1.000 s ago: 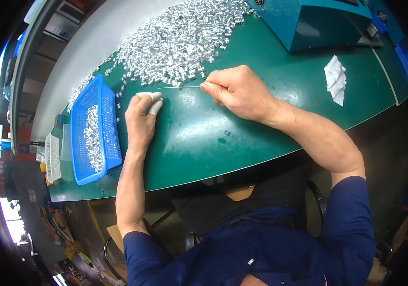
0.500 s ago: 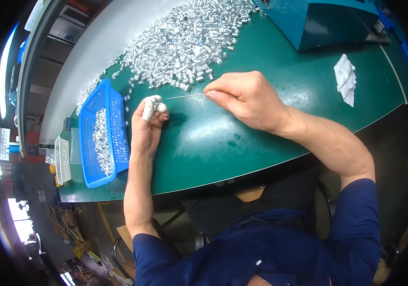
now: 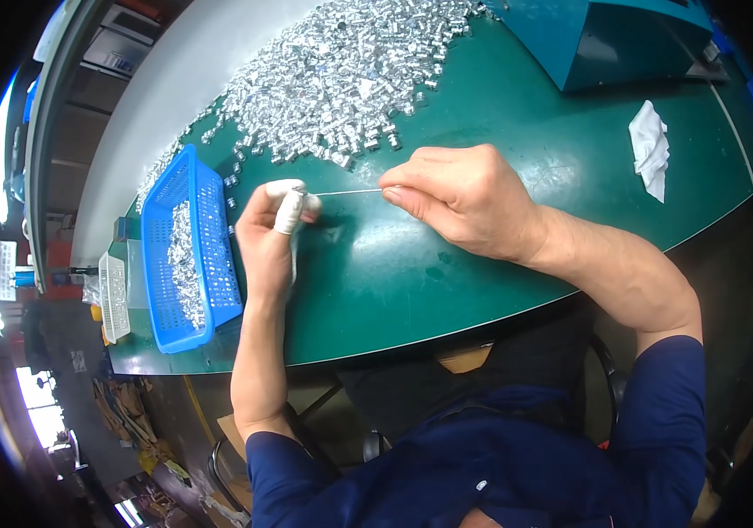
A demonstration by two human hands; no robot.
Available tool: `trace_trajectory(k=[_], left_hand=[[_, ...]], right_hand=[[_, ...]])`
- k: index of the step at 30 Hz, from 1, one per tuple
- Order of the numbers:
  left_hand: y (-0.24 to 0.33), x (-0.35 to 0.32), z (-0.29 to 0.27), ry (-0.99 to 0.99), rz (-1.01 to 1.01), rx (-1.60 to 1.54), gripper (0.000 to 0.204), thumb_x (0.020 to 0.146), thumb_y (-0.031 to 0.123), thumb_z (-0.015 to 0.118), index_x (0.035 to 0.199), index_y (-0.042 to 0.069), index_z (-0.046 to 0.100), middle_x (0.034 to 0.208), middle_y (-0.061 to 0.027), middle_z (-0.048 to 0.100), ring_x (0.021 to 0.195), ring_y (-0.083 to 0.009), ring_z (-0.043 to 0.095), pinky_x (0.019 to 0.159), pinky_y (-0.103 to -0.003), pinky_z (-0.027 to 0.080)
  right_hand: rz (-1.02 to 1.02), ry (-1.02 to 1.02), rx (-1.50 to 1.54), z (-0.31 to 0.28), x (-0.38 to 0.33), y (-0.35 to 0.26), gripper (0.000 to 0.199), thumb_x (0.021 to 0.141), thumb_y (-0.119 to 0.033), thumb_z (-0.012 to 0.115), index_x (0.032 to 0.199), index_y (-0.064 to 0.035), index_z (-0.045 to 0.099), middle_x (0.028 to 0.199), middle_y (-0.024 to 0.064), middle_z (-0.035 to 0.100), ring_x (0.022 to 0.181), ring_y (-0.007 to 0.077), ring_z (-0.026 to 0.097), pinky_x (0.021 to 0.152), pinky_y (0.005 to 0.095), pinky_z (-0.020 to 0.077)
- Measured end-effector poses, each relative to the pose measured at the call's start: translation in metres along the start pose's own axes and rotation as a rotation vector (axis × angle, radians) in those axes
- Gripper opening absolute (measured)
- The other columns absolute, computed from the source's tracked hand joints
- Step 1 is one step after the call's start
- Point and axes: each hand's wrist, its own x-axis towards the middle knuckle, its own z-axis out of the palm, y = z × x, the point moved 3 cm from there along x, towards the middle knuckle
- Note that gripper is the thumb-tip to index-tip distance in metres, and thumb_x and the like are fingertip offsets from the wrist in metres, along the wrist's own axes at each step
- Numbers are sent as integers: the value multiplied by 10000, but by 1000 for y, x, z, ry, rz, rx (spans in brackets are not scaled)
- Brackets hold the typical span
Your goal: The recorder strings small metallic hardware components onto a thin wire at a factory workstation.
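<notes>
My right hand (image 3: 473, 202) pinches a thin, straight metal rod (image 3: 350, 192) between thumb and forefinger. The rod points left, and its far end meets the fingertips of my left hand (image 3: 271, 233). White coverings wrap the thumb and fingertips of that hand, which are closed on a small metal part, mostly hidden by them. Beyond both hands spreads a big heap of small shiny metal parts (image 3: 332, 79). A blue plastic basket (image 3: 222, 238) stands just left of my left hand, with similar metal parts (image 3: 185, 264) in it.
A green tabletop (image 3: 376, 290) with a curved front edge lies under my hands. At the back right is a teal machine housing (image 3: 623, 48); a crumpled white cloth (image 3: 649, 150) lies in front of it. A small white basket (image 3: 114, 299) stands left of the blue one.
My left hand has turned, its wrapped thumb now pressing across the fingertips. The rod's left end has come to those fingertips; before, a small gap showed. My right hand sits slightly lower in view.
</notes>
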Motion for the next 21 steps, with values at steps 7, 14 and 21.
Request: trace_trajectory(k=[7, 14, 21], left_hand=[[80, -23, -38, 317, 427, 921, 173, 893, 50, 744, 1056, 9, 699, 918, -59, 729, 834, -125, 678, 786, -282, 537], [91, -19, -84, 403, 449, 1423, 291, 849, 65, 747, 1132, 35, 688, 1130, -144, 689, 1085, -325, 638, 957, -397, 489], [10, 47, -3, 127, 289, 1195, 268, 851, 171, 755, 1094, 75, 695, 988, -140, 688, 933, -340, 661, 820, -418, 521]], right_hand=[[29, 24, -3, -12, -3, 2, 68, 887, -50, 709, 941, -13, 726, 771, 109, 687, 657, 233, 662, 559, 318, 514], [-2, 57, 64, -9, -1, -5, 69, 891, -45, 704, 942, -7, 728, 792, 123, 698, 668, 243, 667, 571, 325, 520], [49, 49, 96, -8, 1, 1, 66, 894, -50, 695, 936, -12, 729, 787, 125, 696, 673, 252, 670, 591, 328, 519]])
